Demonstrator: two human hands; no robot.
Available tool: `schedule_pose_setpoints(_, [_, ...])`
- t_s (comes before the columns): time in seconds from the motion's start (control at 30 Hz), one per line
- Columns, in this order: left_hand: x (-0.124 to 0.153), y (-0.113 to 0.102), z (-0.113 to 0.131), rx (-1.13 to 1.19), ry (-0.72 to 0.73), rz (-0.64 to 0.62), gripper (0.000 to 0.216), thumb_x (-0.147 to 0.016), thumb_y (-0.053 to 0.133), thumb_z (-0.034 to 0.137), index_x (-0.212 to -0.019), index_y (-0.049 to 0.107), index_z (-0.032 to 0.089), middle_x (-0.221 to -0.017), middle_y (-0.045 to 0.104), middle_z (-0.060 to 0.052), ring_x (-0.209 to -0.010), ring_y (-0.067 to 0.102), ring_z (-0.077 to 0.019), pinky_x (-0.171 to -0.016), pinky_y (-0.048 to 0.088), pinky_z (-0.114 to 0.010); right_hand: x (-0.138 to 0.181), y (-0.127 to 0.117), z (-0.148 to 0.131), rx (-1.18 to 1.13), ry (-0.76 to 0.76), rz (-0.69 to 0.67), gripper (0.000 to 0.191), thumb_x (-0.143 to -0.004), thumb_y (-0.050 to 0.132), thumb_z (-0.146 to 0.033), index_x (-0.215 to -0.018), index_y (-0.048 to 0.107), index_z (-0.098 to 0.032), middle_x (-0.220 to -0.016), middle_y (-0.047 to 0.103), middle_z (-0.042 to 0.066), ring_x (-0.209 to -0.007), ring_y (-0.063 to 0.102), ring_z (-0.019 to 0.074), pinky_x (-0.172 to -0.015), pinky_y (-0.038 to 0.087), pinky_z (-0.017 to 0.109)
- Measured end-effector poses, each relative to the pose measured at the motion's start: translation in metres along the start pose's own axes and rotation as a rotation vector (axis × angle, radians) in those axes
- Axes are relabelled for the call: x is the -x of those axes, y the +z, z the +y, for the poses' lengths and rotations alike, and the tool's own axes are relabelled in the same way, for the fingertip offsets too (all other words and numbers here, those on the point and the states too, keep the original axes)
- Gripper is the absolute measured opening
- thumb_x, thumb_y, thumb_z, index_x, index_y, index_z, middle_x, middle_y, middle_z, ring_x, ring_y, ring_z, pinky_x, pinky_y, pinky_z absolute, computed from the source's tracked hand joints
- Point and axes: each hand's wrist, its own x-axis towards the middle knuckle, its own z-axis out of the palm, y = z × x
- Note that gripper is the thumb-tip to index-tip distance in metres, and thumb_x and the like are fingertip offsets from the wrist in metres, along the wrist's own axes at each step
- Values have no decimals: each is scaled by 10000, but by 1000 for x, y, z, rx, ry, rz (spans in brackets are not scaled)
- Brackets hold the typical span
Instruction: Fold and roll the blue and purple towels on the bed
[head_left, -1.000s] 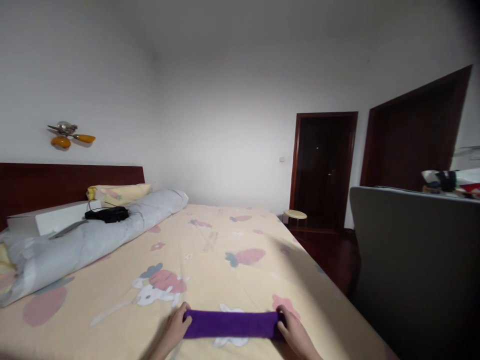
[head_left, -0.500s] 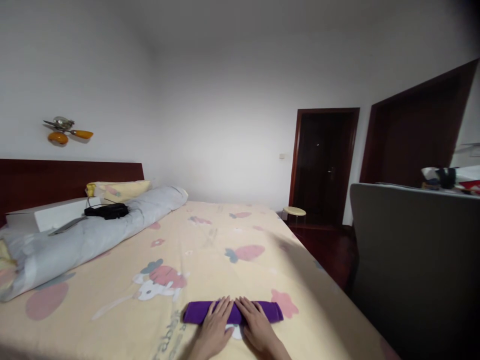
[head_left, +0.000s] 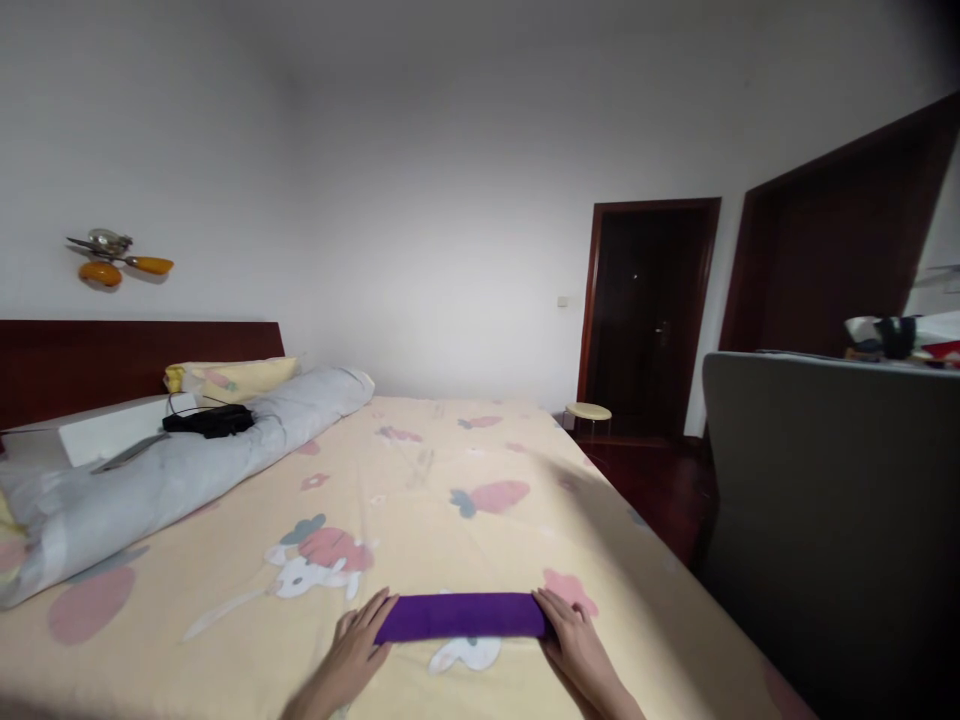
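A purple cloth, folded or rolled into a narrow strip, lies crosswise on the near part of the bed. At its left end, my left hand grips the cloth, fingers over the edge and thumb on the near side. My right hand has the right end in the same way, fingers curled over it. The stretch between my hands is uncovered and looks flat and straight. The cloth's underside is hidden.
The bedsheet is pale yellow with carrot and rabbit prints. Along the left lies a grey rolled quilt, with a black item and a white box by it. A grey panel stands right; a stool is near the door.
My hands have moved apart, from lying flat on the middle of the purple cloth to its two ends. The view has shifted slightly.
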Motion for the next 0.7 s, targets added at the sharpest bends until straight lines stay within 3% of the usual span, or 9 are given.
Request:
schedule_pose_setpoints(0.13, [-3,3,3,-45,-26,63,684,-806,404,111,-1466,356,286,-1545,373,-43,-1404,353,-179,-1119,297,-414,-4,-25,-17,-94,-4,53,443,-687,432,-139,-1049,684,-184,-1096,722,97,-1067,629,257,-947,404,406])
schedule_pose_setpoints(0.23, [-6,-1,11,-91,-48,114,675,-752,446,75,-1399,458,264,-1483,473,-53,-1369,404,-201,-1124,279,-439,-8,-56,-23,-134,-30,61,285,-715,453,-191,-887,680,-203,-857,727,43,-837,645,212,-791,449,330])
schedule_pose_setpoints(0.43, [-8,-6,59,85,-42,141,536,-706,518,84,-1200,618,268,-1212,679,-30,-1127,583,-208,-1001,384,-342,-20,-164,-49,-155,-219,146,309,-671,489,-141,-946,618,-200,-864,670,34,-790,578,185,-753,429,306])
schedule_pose_setpoints(0.6, [-10,39,129,332,-100,96,357,-668,621,166,-1009,686,248,-1001,723,-25,-971,626,-234,-863,453,-315,-25,-264,-104,-37,-354,191,100,-691,516,-182,-787,537,-203,-777,579,28,-751,513,180,-707,399,299])
schedule_pose_setpoints(0.7, [-14,78,161,423,-95,15,381,-620,695,220,-1001,705,242,-1050,717,-45,-1061,606,-281,-956,420,-376,-24,-297,-139,93,-358,140,91,-671,534,-190,-699,452,-215,-750,530,15,-703,475,155,-663,363,276])
